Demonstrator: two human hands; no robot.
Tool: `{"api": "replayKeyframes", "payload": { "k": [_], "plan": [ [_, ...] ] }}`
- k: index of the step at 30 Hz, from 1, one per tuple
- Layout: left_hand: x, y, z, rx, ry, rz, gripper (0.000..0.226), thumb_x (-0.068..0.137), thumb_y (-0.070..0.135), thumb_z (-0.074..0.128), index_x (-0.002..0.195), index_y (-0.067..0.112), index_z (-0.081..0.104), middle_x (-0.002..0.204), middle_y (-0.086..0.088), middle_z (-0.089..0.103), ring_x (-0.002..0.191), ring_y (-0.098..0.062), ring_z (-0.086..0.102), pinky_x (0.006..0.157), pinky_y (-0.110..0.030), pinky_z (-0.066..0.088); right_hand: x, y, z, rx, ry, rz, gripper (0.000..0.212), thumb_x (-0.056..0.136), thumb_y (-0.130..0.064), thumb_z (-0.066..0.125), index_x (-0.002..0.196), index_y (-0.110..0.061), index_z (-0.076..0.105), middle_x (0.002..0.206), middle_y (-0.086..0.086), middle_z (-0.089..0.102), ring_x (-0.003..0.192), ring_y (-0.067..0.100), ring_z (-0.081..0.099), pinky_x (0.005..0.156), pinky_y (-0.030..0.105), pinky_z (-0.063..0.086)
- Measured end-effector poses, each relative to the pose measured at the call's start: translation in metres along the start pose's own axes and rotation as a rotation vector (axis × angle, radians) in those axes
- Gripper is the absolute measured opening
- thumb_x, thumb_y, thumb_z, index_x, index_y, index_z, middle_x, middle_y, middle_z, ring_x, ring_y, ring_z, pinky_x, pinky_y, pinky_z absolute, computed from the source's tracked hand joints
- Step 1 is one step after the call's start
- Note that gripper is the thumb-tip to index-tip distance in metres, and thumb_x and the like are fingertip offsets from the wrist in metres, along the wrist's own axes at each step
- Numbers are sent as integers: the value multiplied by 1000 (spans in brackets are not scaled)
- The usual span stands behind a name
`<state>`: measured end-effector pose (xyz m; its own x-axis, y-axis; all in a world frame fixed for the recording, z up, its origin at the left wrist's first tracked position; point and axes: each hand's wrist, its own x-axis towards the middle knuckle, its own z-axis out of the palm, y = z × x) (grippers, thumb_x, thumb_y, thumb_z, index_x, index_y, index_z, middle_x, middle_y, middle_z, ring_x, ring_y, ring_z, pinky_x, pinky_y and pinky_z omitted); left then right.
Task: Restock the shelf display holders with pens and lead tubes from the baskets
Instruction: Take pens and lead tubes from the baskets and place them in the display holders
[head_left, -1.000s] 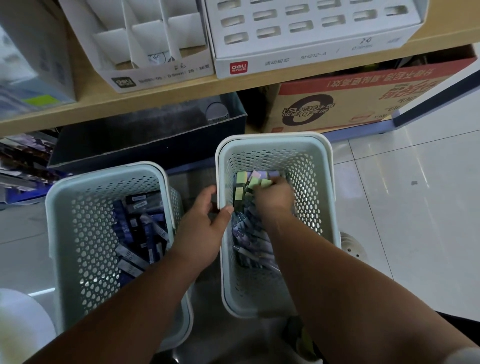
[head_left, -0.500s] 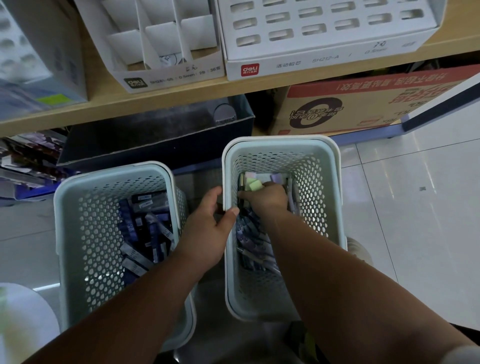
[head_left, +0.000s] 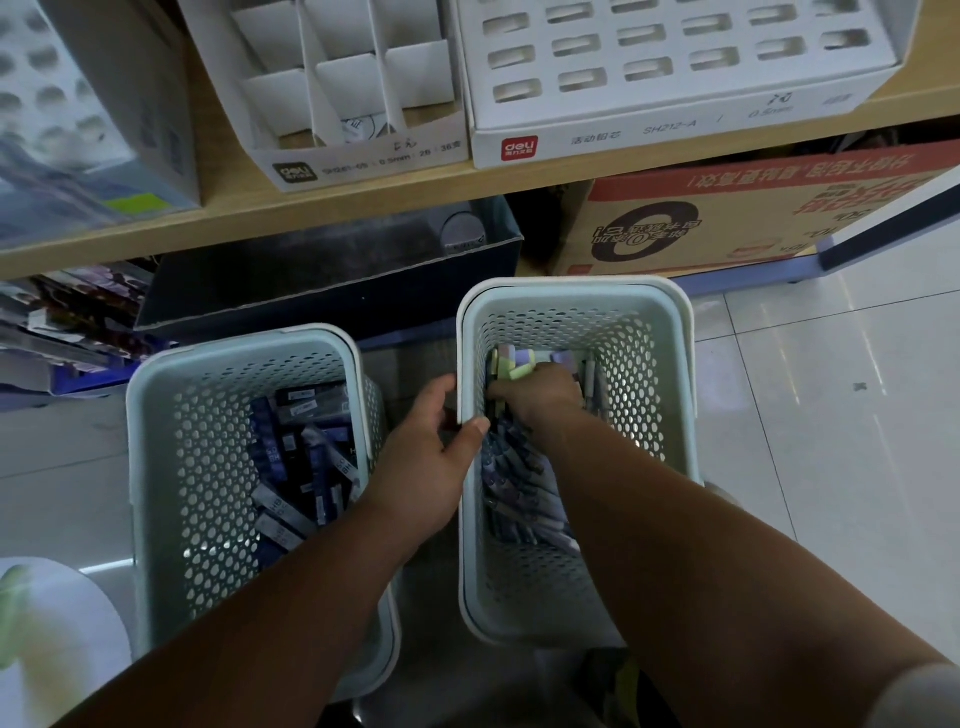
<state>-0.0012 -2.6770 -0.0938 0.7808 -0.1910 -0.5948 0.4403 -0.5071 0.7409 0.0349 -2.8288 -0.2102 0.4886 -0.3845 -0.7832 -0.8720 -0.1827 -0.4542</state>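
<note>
Two pale green perforated baskets stand on the floor. The left basket (head_left: 156, 467) holds dark lead tubes (head_left: 296, 457). The right basket (head_left: 670, 364) holds purple pens (head_left: 524, 488) with green and lilac caps at its far end. My left hand (head_left: 431, 457) grips the right basket's left rim, thumb over the edge. My right hand (head_left: 540, 397) is deep in that basket, fingers curled round a bunch of pens. On the shelf above sit a white divided holder (head_left: 332, 88) and a white slotted holder (head_left: 675, 67).
A wooden shelf edge (head_left: 311, 208) runs across the top. Below it lie a dark open box (head_left: 311, 291) and a red and tan carton (head_left: 727, 218). Packaged goods are stacked at the left (head_left: 62, 322). White floor tiles (head_left: 831, 441) spread to the right.
My right hand has pulled slightly back toward me inside the right basket, closing on pens. My left hand stays on the rim. The view has shifted a little.
</note>
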Motion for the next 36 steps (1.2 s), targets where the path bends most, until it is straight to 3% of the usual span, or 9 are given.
{"api": "replayKeyframes", "payload": {
  "k": [2, 4, 7, 12, 18, 24, 28, 33, 36],
  "plan": [
    [-1, 1, 0, 0, -7, 1, 48, 101, 32, 58, 146, 34, 42, 115, 14, 66, 103, -4, 64, 98, -45, 53, -1, 2, -1, 14, -2, -15, 27, 62, -33, 84, 71, -16, 66, 66, -2, 67, 58, 12, 63, 47, 21, 46],
    [0, 0, 0, -1, -11, -6, 48, 101, 33, 57, 146, 35, 41, 117, 12, 66, 104, -7, 64, 99, -46, 53, 0, 4, -2, 84, -36, -23, 29, 59, -29, 86, 76, -10, 71, 74, 9, 73, 70, 24, 71, 63, 37, 62],
    [0, 0, 1, -13, -4, -17, 47, 101, 32, 57, 146, 35, 41, 119, 8, 67, 105, -13, 66, 98, -49, 52, -1, 5, -8, 114, -135, -2, 38, 60, -27, 86, 88, -4, 73, 86, 17, 75, 82, 32, 74, 78, 51, 62],
    [0, 1, 1, -38, -6, -28, 43, 101, 32, 58, 142, 39, 44, 115, 12, 68, 103, -11, 66, 98, -48, 53, -3, 3, -13, 108, -252, -23, 28, 70, -25, 84, 89, -13, 67, 89, 8, 74, 76, 19, 68, 59, 24, 54],
    [0, 0, 2, -55, -9, -40, 43, 101, 32, 58, 141, 37, 44, 118, 8, 68, 104, -15, 67, 97, -51, 53, -8, 8, -23, 131, -285, -136, 36, 71, -18, 88, 101, -18, 68, 87, -7, 72, 82, 14, 69, 58, 16, 47],
    [2, -1, 2, -48, -2, -30, 41, 101, 30, 59, 139, 37, 46, 115, 6, 70, 102, -18, 68, 95, -52, 54, -9, 14, -23, 197, -306, -225, 45, 68, -10, 92, 110, -10, 74, 100, 3, 78, 97, 21, 74, 96, 39, 57],
    [2, -1, 2, -52, -3, -27, 42, 101, 29, 59, 139, 37, 46, 116, 6, 70, 103, -17, 68, 96, -51, 54, -14, 12, -26, 262, -287, -302, 38, 67, -3, 90, 102, -10, 76, 96, 5, 79, 94, 22, 75, 92, 39, 59],
    [1, -1, 2, -62, -7, -32, 40, 101, 30, 59, 138, 39, 47, 113, 3, 70, 101, -20, 69, 94, -52, 54, -25, 2, -31, 345, -275, -391, 38, 69, 5, 87, 102, -6, 73, 85, 0, 78, 77, 10, 73, 69, 20, 57],
    [2, 0, 1, -68, -7, -38, 41, 101, 29, 59, 139, 38, 46, 113, 0, 70, 101, -22, 68, 95, -53, 54, -32, -3, -34, 389, -278, -416, 40, 70, 6, 86, 106, -4, 71, 91, 8, 78, 81, 15, 73, 77, 28, 60]
  ]
}}
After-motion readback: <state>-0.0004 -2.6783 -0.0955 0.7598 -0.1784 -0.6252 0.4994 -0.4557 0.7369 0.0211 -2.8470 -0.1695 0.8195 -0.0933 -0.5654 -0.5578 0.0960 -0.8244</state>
